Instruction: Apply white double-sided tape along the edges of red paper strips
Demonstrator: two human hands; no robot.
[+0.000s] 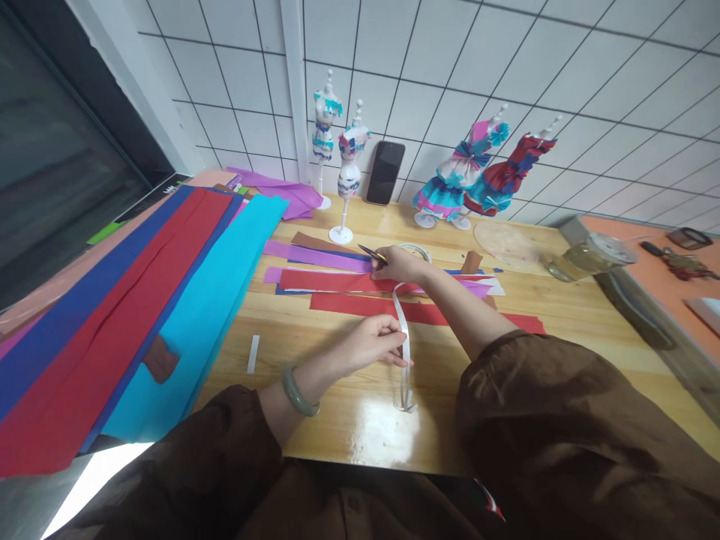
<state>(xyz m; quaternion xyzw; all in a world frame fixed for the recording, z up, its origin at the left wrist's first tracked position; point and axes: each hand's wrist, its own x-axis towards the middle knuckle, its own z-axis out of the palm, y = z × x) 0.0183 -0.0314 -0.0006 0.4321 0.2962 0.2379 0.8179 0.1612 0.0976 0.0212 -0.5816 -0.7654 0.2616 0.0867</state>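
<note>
Near the middle of the wooden table, my left hand [376,343] pinches a narrow white strip [404,330] between thumb and fingers; the strip hangs in a loop toward the table's front edge. Farther forward, my right hand [398,265] is closed around scissors [372,254], whose dark tips point left. It rests over a red strip [320,280] among purple, blue and brown strips. Another red strip [354,304] lies just nearer. Partly behind my right hand is a white roll of tape [417,252].
Large red [129,307], blue and turquoise sheets cover the left side. Small mannequins on stands [341,235], a phone [385,172] and two dressed mannequins [509,176] stand along the tiled wall. A glass jar [590,256] is at the right, and a short white piece [253,354] lies front left.
</note>
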